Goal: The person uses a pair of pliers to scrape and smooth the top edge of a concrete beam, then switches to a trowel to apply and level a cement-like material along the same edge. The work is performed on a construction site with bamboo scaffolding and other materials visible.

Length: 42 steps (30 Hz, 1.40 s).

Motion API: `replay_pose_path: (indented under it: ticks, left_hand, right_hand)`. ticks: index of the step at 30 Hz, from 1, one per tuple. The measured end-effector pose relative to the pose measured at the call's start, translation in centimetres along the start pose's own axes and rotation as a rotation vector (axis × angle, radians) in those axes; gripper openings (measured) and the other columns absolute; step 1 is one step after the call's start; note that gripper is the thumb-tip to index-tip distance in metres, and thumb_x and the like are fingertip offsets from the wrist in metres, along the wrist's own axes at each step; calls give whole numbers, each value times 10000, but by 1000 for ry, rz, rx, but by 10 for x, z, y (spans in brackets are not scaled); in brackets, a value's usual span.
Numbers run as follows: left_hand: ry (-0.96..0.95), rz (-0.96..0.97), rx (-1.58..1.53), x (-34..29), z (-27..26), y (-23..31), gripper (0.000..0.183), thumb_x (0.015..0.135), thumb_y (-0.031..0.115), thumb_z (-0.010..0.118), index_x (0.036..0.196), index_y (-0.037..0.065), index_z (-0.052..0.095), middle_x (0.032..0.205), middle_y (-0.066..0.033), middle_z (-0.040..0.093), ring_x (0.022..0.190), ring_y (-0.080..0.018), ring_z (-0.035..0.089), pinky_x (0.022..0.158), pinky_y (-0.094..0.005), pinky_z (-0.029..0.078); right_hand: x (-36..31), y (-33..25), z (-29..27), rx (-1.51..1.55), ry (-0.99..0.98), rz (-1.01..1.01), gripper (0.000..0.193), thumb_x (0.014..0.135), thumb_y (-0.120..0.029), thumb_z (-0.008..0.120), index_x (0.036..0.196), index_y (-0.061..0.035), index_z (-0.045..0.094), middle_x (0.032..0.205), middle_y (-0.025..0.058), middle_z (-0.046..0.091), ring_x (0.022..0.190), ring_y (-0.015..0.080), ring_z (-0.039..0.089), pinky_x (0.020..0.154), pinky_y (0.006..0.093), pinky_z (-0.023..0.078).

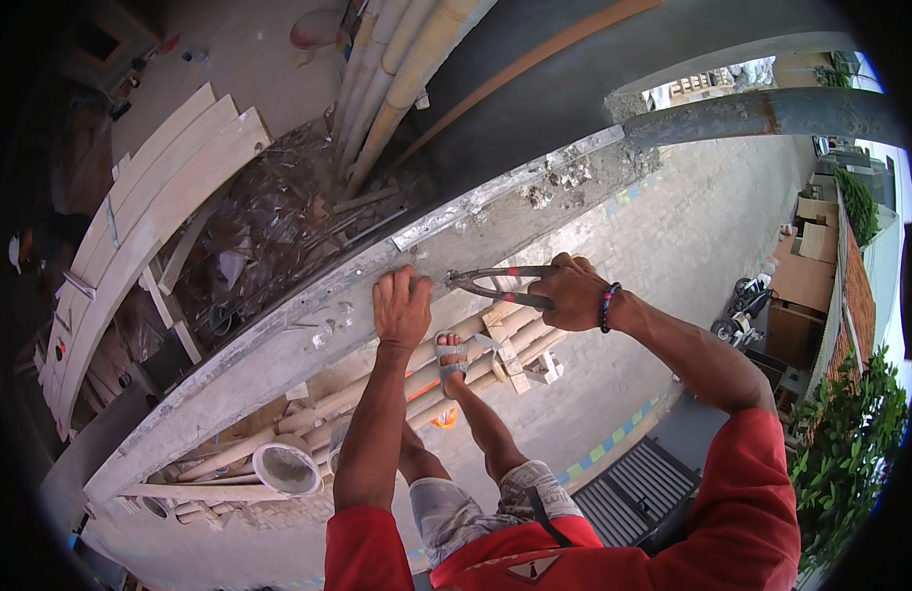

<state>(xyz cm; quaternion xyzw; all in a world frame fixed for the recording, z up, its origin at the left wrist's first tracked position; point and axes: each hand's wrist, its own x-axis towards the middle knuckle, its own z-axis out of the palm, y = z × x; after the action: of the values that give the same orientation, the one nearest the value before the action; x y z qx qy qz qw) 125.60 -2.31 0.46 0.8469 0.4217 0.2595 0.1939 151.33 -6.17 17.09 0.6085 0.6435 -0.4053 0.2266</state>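
Note:
My right hand point(570, 292) is closed round the handles of dark pincers point(515, 271) with red marks on them. Their jaws meet the top of a rough concrete ledge point(348, 281) at a small spot. Just left of the jaws, my left hand point(401, 303) rests on that same ledge. Its fingers are curled in, and whether anything sits between them is hidden. A strip of metal point(510, 187) runs along the ledge's far edge. My sandalled foot point(451, 360) stands below, over bamboo poles point(377, 394).
Wooden pieces point(515, 360) are fixed across the bamboo. A round pale bucket point(287, 468) sits at lower left. Beyond the ledge lie curved timber boards point(146, 217), scrap, and leaning bamboo point(397, 69). A thick grey pipe point(751, 116) meets the ledge's right end. Paving lies far below.

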Motion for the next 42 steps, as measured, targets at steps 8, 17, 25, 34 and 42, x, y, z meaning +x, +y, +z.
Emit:
replay_pose_path:
  ticks: [8,17,25,34,42]
  left_hand:
    - [-19,-19,25,-3,1,-3,128,804,170,671,907,131,606,1028,-52,534,934,-268,503,793,-412,404]
    - [-95,-133,0,0,-4,0,480,824,238,669,1264,85,552,1091,-87,557,974,-295,499,856,-435,405]
    - [-46,-64,-8,2,-8,3,453,796,255,672,1206,90,572,1063,-79,532,974,-274,488,829,-419,401]
    - [8,-69,-71,2,-4,3,237,764,194,684,965,100,599,1041,-78,542,956,-294,497,825,-421,415]
    - [38,-78,-64,2,-1,1,178,762,183,666,905,110,589,990,-55,525,938,-260,484,796,-404,408]
  right_hand:
    - [-4,33,-32,-12,117,137,108,725,-135,600,811,-82,639,849,146,657,904,364,579,793,483,472]
    - [10,26,-3,15,111,-3,174,730,-142,630,893,-85,656,834,155,650,911,367,575,799,481,478]
    - [21,18,13,35,227,-139,129,716,-112,651,839,-76,648,812,138,657,882,359,570,780,475,483]
    - [25,28,33,255,530,-22,133,739,-66,603,866,-29,619,788,163,655,810,351,600,742,442,496]
    - [-16,30,34,70,392,206,158,795,-90,572,905,22,549,723,249,636,710,447,633,670,518,508]
